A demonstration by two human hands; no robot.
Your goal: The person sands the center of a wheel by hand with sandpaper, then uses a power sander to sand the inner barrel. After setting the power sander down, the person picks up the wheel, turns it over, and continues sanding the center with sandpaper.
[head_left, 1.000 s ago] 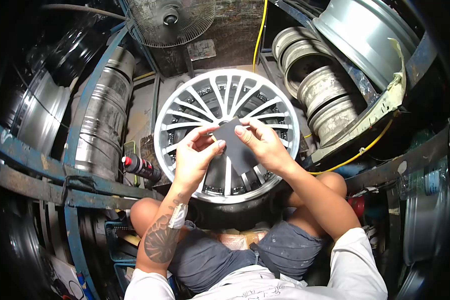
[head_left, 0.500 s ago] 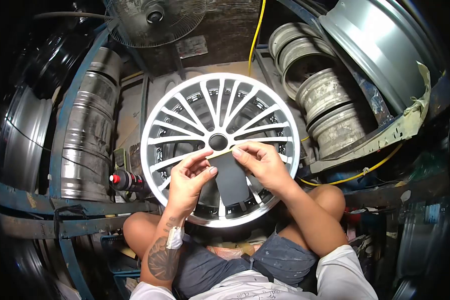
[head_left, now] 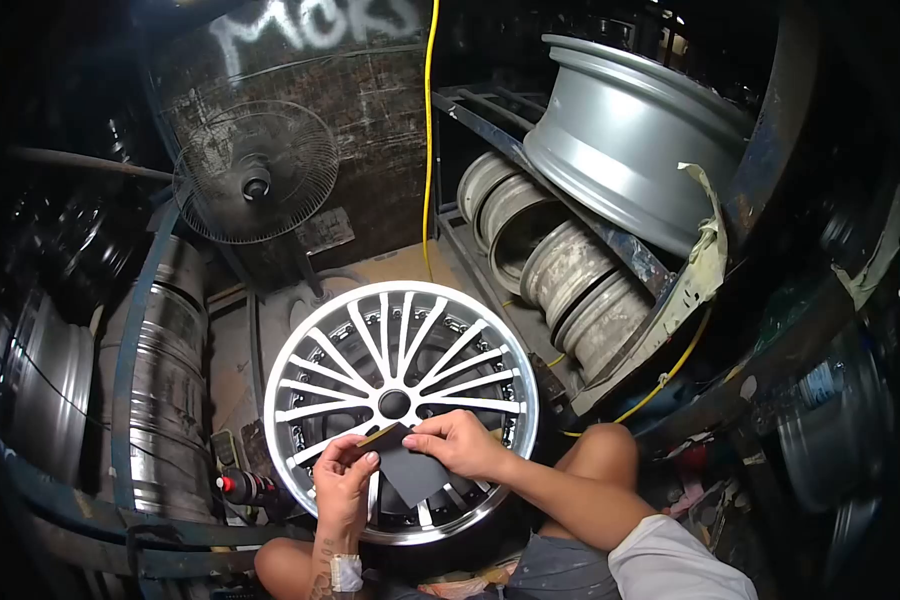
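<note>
Sheet (head_left: 413, 475) is pinched by curled left hand (head_left: 343, 480) and right hand (head_left: 459, 444).

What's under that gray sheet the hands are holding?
Under the gray sheet is the wheel; its white spokes show past the sheet's edges. The part directly behind is covered and can't be seen.

Fan (head_left: 256, 180) is standing behind-left of wheel (head_left: 394, 403) — bottle (head_left: 250, 488) sitting left, rims (head_left: 572, 265) lying behind-right, sheet (head_left: 410, 475) hovering over its near half.
</note>
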